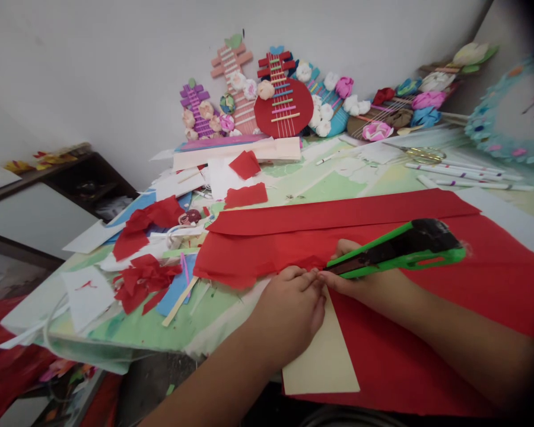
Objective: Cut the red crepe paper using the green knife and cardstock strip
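Observation:
My left hand (pixel 291 314) is closed, its fingertips pinching the torn edge of a red crepe paper sheet (pixel 244 255). Right against it, my right hand (pixel 360 284) is closed too. A green-and-black tool (pixel 396 249), apparently a utility knife, lies in the right hand between thumb and forefinger, with its narrow end at the fingertips. Those fingertips also meet at the red paper's edge; what exactly they pinch is hidden. Below the hands lies a cream card (pixel 324 356) on a larger red sheet (pixel 396 362). A folded red strip (pixel 338 210) runs behind them.
Torn red scraps (pixel 146 279) and white paper pieces (pixel 89 296) clutter the left of the green-patterned table (pixel 160 332). Paper-decorated lute models (pixel 285 107) lean on the wall. Gold-handled scissors (pixel 422 155) and several white pens (pixel 467 173) lie at the back right.

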The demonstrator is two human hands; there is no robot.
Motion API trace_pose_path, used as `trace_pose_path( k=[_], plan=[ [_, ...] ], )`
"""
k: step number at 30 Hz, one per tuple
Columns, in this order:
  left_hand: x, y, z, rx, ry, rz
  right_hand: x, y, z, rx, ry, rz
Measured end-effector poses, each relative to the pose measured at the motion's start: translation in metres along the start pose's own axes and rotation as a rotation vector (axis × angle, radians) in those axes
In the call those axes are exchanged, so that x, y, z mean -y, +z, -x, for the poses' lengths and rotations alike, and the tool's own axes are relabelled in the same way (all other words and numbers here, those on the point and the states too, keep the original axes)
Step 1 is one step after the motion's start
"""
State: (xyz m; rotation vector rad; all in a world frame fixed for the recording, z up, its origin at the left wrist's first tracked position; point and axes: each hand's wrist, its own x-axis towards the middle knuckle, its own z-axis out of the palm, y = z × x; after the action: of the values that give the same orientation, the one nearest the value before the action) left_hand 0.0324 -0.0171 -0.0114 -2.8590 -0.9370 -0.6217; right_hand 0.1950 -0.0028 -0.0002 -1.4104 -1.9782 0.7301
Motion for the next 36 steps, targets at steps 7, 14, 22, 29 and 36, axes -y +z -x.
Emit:
trace_pose_path(
  k=[7,14,22,29,36],
  plan=[
    [-0.0006,-0.0015,-0.0011,-0.029,-0.022,0.02,-0.0001,0.0008,0.0035,-0.103,0.045,-0.018],
    [-0.0012,-0.0013,-0.0001,-0.002,-0.035,0.028,-0.0007,0.0006,0.0021,-0.071,0.058,-0.052],
    [-0.0009,-0.0014,-0.0011,0.002,-0.004,-0.005,-0.0028,0.0018,0.0021,-0.002,0.021,-0.081],
    [-0.0013,-0.0018,-0.0013,-0.016,-0.015,0.02,-0.0015,0.0019,0.0016,-0.002,0.053,-0.055],
    [-0.0007,-0.0002,0.0,-0.018,-0.021,0.014,-0.0007,0.0026,0.0025,-0.036,0.022,-0.031]
  ],
)
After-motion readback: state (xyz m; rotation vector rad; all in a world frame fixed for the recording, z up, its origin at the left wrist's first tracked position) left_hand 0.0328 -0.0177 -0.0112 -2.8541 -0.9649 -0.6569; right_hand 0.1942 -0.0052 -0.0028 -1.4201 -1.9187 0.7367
